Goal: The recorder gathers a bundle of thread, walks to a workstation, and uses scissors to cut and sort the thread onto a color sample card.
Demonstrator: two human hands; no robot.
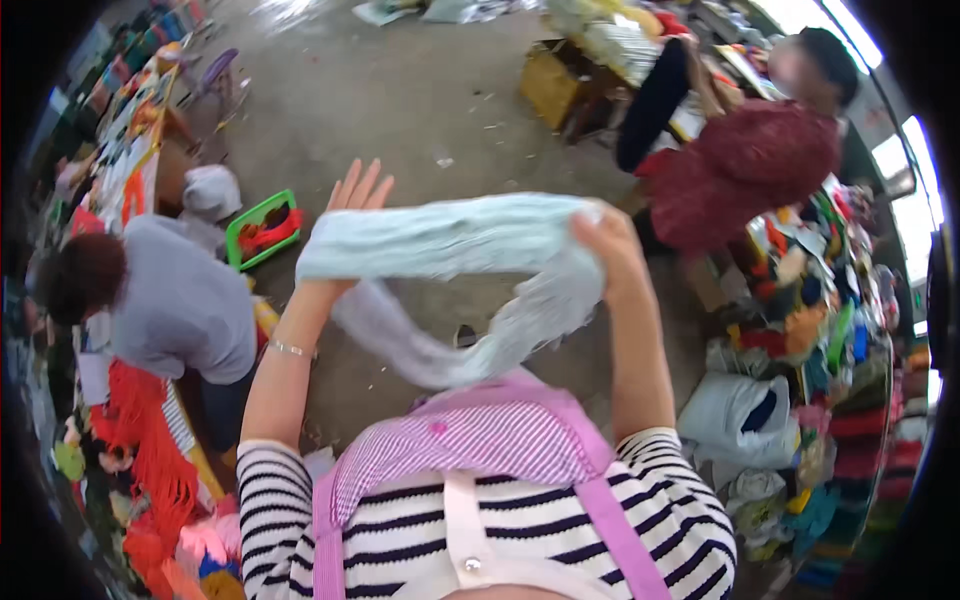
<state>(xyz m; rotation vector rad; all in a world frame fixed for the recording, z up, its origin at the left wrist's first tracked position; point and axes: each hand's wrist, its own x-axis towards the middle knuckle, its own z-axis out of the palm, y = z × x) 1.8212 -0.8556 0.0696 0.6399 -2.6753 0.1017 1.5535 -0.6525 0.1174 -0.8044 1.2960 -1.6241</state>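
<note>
A pale blue-white hank of yarn [440, 240] is stretched in a loop between my raised hands, its lower strands hanging in a curve in front of my body. My left hand [358, 190] is open, fingers straight and spread above the yarn, which passes across the palm and hides part of it. At the loop's other end, my right hand [612, 248] is closed around the yarn, thumb on top. Loose, slightly blurred strands [540, 310] droop beneath the right hand.
A person in grey [185, 295] works on the left by a long table heaped with red yarn [150, 440]. Beside them sits a green basket [265, 230]. At the far right, another person [750, 170] holds dark cloth. White sacks [735, 415] and coloured yarn lie at right.
</note>
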